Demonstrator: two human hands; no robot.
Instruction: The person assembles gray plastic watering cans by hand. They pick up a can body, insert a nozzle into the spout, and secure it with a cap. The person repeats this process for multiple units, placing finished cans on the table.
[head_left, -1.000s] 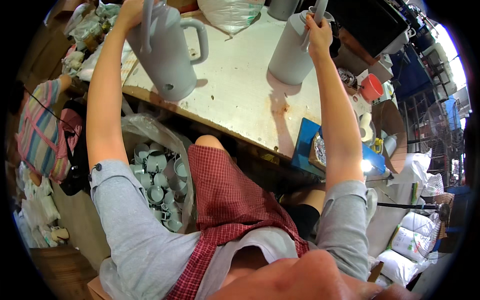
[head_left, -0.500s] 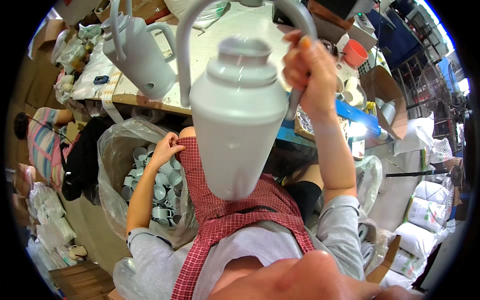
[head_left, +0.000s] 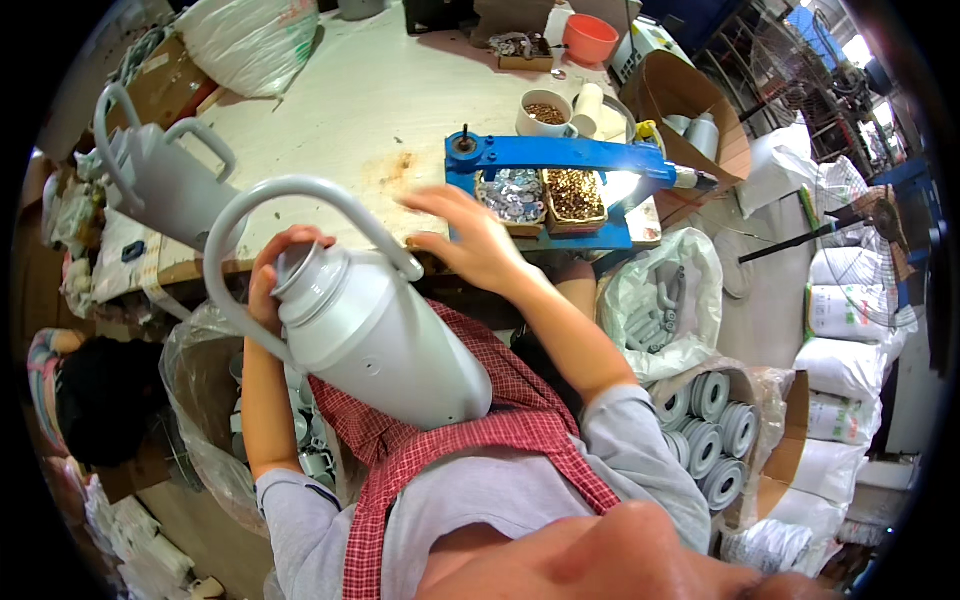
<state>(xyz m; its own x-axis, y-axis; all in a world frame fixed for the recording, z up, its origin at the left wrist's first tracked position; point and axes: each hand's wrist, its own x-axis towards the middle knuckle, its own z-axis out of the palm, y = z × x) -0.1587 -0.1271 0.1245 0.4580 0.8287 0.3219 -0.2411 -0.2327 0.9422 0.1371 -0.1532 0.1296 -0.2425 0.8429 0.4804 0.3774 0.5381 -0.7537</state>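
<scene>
A grey plastic jug body [head_left: 375,325] leans in my lap, its open neck tilted to the far left and its base against my apron. Its big arched handle [head_left: 290,190] rises over the neck. My left hand [head_left: 265,285] grips the jug by the neck, fingers curled over the rim. To the right of the handle my right hand [head_left: 470,240] is in the air at the table edge, open, its fingers stretched out and a little blurred. Beyond it sit a tray of silver metal pieces [head_left: 512,192] and a tray of brass-coloured pieces [head_left: 574,195].
A blue press arm [head_left: 560,152] reaches across the trays. A second grey jug [head_left: 175,180] stands at the table's left. Bags of grey cups [head_left: 315,463], handles [head_left: 655,315] and ring parts [head_left: 710,395] flank me. A cup of small brown pieces [head_left: 545,113] stands behind the press.
The jug has come lower and tipped left into my lap. My right hand has let go of its handle; my left hand has moved from the apron onto its neck.
</scene>
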